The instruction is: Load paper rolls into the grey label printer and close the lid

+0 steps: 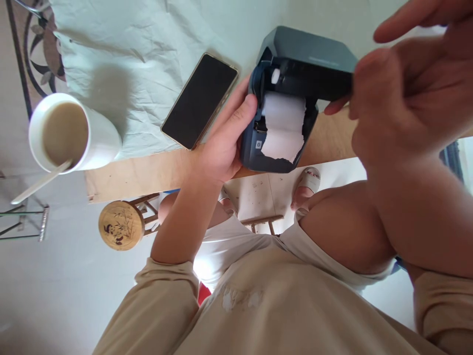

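Observation:
A small dark blue-grey label printer [306, 54] is held at the table's near edge with its lid open. Inside it sits a white paper roll [283, 125] whose loose end is torn ragged. My left hand [221, 143] grips the printer's left side, thumb pressed on the rim beside the roll. My right hand [399, 103] is at the right end of the raised lid, thumb and fingers pinching its edge, index finger stretched out above.
A phone [199, 101] with a dark screen lies on a pale green cloth [148, 29] just left of the printer. Further left stands a white cup [99, 138] of milky drink with a spoon [37, 185]. A round wooden stool [121, 225] stands below the table edge [140, 172].

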A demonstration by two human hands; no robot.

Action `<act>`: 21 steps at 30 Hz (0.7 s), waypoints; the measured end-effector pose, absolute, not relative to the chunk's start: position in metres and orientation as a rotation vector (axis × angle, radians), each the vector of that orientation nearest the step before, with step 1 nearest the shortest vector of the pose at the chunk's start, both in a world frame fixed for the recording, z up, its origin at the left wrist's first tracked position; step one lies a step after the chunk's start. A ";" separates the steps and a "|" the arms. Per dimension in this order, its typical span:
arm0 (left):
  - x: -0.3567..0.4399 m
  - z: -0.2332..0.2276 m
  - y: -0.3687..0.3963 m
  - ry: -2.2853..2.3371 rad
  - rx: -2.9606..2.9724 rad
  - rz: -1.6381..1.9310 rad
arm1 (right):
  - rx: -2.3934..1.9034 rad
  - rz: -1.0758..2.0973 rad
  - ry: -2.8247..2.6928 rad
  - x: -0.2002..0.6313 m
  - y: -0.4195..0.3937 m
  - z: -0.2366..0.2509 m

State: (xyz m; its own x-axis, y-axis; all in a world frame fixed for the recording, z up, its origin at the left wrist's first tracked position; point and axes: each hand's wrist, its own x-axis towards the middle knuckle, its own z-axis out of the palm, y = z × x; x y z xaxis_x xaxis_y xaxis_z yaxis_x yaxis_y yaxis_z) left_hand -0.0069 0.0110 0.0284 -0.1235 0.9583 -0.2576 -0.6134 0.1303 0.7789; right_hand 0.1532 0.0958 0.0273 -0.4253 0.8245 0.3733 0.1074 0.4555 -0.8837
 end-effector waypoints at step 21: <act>-0.005 0.027 0.008 1.046 0.573 1.382 | -0.747 0.432 -2.620 0.158 0.103 0.028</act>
State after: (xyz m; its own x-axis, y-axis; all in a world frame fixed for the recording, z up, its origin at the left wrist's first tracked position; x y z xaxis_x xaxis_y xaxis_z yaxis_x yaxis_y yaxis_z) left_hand -0.0053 0.0080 0.0271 -0.1281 0.9577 -0.2575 -0.5078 0.1597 0.8466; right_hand 0.1578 0.1031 0.0284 -0.7863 0.5542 0.2730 0.4371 0.8114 -0.3882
